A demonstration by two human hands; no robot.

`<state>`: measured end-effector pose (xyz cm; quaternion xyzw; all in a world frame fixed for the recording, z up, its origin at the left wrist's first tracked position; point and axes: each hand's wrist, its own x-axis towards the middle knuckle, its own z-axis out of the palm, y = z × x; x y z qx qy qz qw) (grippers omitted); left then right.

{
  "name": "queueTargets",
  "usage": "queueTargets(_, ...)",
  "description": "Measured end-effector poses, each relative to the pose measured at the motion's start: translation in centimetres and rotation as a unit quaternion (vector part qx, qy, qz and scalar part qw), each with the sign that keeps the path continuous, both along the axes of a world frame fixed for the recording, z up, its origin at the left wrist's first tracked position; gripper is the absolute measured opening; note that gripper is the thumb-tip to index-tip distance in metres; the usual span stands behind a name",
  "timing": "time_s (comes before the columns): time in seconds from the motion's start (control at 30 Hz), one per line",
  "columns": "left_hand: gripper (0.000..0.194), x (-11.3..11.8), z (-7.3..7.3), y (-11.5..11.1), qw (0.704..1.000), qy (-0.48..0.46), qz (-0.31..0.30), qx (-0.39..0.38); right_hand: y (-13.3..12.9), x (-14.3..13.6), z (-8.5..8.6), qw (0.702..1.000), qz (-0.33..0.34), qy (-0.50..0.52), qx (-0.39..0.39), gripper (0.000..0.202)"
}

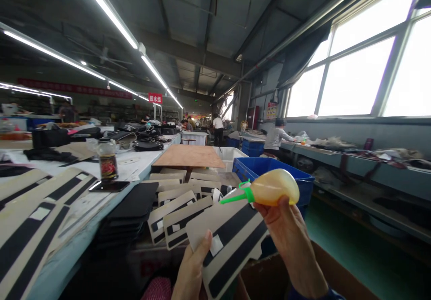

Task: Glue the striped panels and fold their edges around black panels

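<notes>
My left hand (193,266) grips the lower left edge of a light grey panel (224,219) with dark stripes and a small white patch, its thumb on the front face. The panel is tilted in front of me. My right hand (286,228) holds a squeeze bottle (275,187) of yellowish liquid from below. Its green nozzle points left, over the panel's upper part; whether the tip touches the panel I cannot tell. Behind the held panel, several similar striped panels (186,217) lie overlapping, beside a stack of black sheets (131,208).
On the left table (81,228) are more striped panels, a jar (107,161) and a phone (109,186). A brown board (188,155) and blue bin (249,167) stand ahead. A person (274,138) works at the right bench; others are farther back.
</notes>
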<state>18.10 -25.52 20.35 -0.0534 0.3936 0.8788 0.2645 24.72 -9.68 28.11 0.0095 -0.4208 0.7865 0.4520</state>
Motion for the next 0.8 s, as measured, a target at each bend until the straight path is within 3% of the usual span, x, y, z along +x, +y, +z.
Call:
queueTargets(0.13,0.029,0.7,-1.6,0.3,1.000,0.010,0.002,-0.008,-2.9,0.5,-3.2,0.988,-0.097,0.037,0.110,0.042)
queueTargets(0.23,0.038,1.0,-2.3,0.2,1.000,0.022,0.008,-0.012,-4.2,0.9,-4.6,0.985,-0.124,0.040,0.110,0.039)
queueTargets(0.47,0.055,1.6,-2.0,-1.1,0.999,0.032,0.032,-0.022,-5.5,0.1,-4.8,0.994,-0.089,0.016,0.062,0.036)
queueTargets(0.67,0.072,1.9,-0.8,-2.3,0.999,0.039,0.029,-0.023,-6.3,1.1,-6.5,0.989,-0.085,0.025,0.121,0.036)
queueTargets(0.8,0.085,2.0,-0.4,-2.2,0.998,0.056,0.039,0.009,-8.6,2.7,-5.0,0.984,-0.054,0.022,0.168,0.030)
